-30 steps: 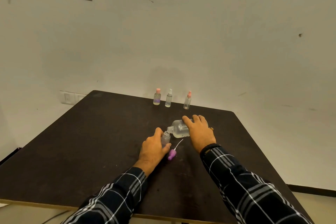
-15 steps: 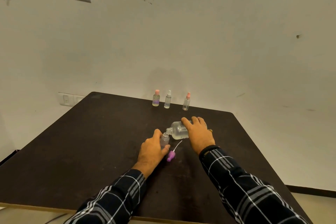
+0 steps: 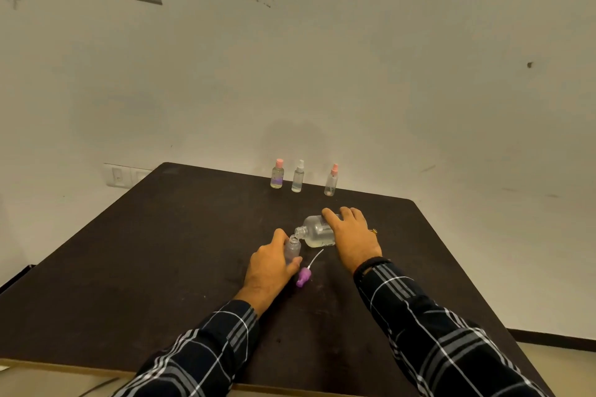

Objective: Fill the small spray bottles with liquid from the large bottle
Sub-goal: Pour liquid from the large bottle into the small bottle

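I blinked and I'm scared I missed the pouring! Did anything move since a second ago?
Nothing visibly moved. The right hand still tips the large bottle over the small open bottle, which the left hand grips. The purple spray cap still lies on the table, and the three capped bottles stand at the back.

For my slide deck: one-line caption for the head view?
Right hand tips the large bottle over the small bottle held by the left hand.

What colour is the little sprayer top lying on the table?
Purple. The small plastic spray top shows best in the head view, the only view here.
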